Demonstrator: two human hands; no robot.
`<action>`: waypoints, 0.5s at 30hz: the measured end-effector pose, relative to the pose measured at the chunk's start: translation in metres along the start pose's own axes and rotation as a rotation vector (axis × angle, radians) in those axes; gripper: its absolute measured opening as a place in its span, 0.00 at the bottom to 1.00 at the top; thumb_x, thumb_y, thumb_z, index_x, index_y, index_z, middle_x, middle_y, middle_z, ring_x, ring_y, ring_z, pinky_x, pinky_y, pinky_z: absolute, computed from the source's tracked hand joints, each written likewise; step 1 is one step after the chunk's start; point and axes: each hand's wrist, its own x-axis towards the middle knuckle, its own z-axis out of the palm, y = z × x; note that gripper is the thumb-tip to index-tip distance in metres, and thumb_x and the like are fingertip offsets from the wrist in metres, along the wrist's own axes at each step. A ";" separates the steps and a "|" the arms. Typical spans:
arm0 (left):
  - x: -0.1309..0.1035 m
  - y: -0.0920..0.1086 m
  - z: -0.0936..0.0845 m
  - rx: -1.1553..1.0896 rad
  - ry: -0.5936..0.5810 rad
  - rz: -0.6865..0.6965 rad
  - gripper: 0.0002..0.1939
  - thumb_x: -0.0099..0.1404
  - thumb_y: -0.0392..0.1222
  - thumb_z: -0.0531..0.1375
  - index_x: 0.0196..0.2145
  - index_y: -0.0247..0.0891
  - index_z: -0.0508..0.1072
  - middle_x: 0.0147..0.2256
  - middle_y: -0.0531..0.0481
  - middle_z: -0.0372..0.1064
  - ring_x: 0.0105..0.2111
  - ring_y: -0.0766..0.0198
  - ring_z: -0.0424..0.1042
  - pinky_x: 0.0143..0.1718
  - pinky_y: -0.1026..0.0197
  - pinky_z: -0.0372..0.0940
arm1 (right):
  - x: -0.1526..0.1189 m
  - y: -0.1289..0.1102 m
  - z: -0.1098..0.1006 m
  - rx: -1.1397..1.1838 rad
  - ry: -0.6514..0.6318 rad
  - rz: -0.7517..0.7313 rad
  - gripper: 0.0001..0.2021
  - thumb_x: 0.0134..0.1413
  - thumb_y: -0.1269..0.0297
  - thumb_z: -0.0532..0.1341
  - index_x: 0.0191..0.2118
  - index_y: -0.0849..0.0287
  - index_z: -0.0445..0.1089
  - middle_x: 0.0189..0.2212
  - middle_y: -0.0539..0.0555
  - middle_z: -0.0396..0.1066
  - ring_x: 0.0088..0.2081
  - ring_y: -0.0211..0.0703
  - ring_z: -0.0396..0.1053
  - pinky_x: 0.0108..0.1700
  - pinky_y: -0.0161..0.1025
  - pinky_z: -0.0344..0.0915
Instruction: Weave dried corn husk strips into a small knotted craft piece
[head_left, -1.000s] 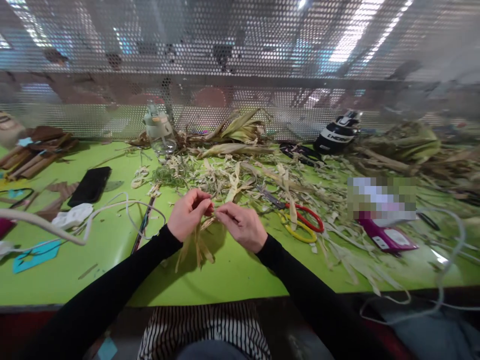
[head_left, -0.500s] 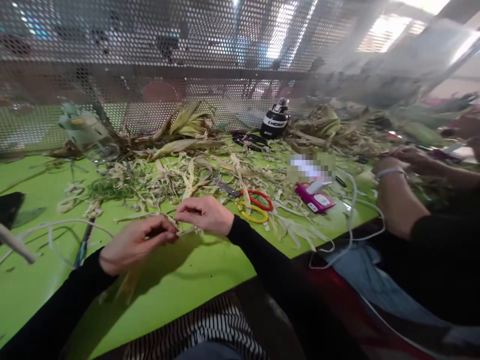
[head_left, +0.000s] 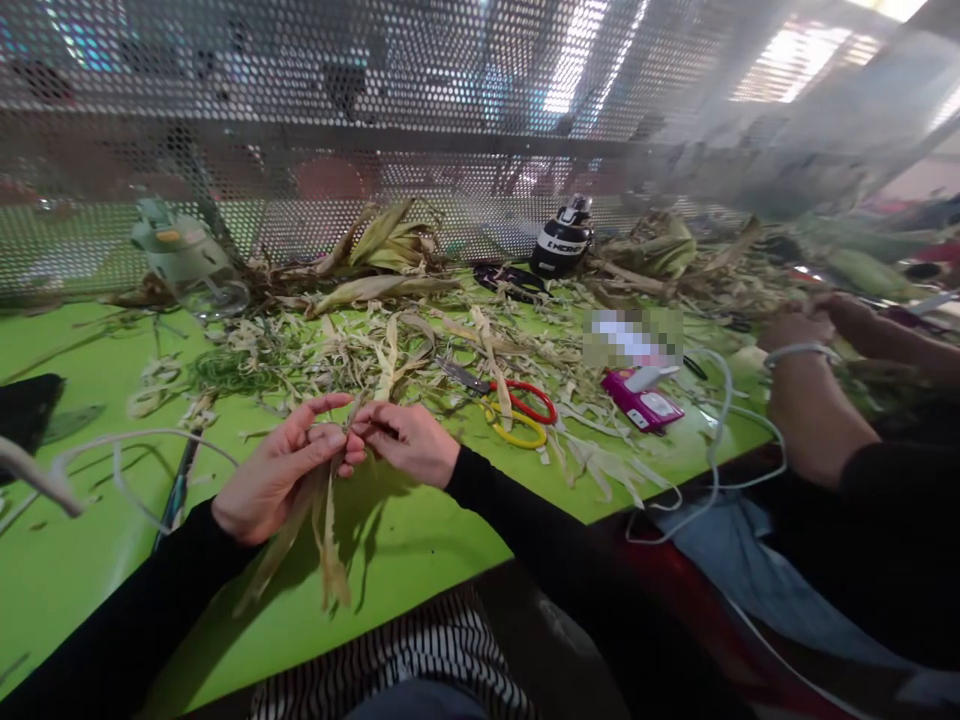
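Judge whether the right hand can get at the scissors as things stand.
Probably yes: the scissors lie near the right hand, with one husk strip across their handles, though that hand is occupied at the held strips.

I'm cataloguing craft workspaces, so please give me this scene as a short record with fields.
Left hand: grips long dry tan plant strips, their ends hanging down
Right hand: fingertips pinched at the same strips, against the left hand's
Surface: lime-green table
Nearby tool: metal scissors with red and yellow handles, lying beyond the right hand
Back: black bottle with white band
Far right: co-worker's hand
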 end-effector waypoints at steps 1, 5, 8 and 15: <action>0.000 0.000 0.000 -0.003 -0.004 -0.001 0.20 0.49 0.36 0.69 0.40 0.38 0.71 0.28 0.50 0.74 0.28 0.67 0.74 0.29 0.69 0.69 | 0.000 0.000 0.001 -0.021 -0.001 0.006 0.08 0.59 0.67 0.55 0.35 0.61 0.70 0.31 0.50 0.73 0.30 0.33 0.69 0.33 0.29 0.63; 0.003 0.001 -0.002 -0.020 0.014 -0.013 0.13 0.49 0.36 0.69 0.32 0.34 0.72 0.29 0.48 0.75 0.27 0.67 0.74 0.30 0.68 0.70 | 0.000 -0.003 -0.008 -0.129 0.010 -0.015 0.09 0.59 0.64 0.55 0.38 0.62 0.70 0.32 0.52 0.73 0.29 0.34 0.68 0.32 0.32 0.64; 0.007 0.003 -0.006 -0.051 0.025 0.023 0.10 0.50 0.34 0.68 0.31 0.34 0.72 0.29 0.48 0.75 0.28 0.67 0.74 0.31 0.68 0.70 | -0.007 -0.005 -0.042 -0.370 0.145 0.059 0.10 0.60 0.62 0.55 0.41 0.62 0.68 0.40 0.57 0.71 0.32 0.37 0.68 0.31 0.34 0.64; 0.007 0.005 -0.010 -0.069 -0.004 0.013 0.08 0.53 0.34 0.66 0.32 0.34 0.73 0.30 0.47 0.75 0.29 0.67 0.74 0.31 0.68 0.70 | -0.051 0.013 -0.147 -1.088 -0.115 0.645 0.05 0.53 0.69 0.56 0.32 0.62 0.69 0.30 0.59 0.73 0.31 0.48 0.70 0.31 0.38 0.59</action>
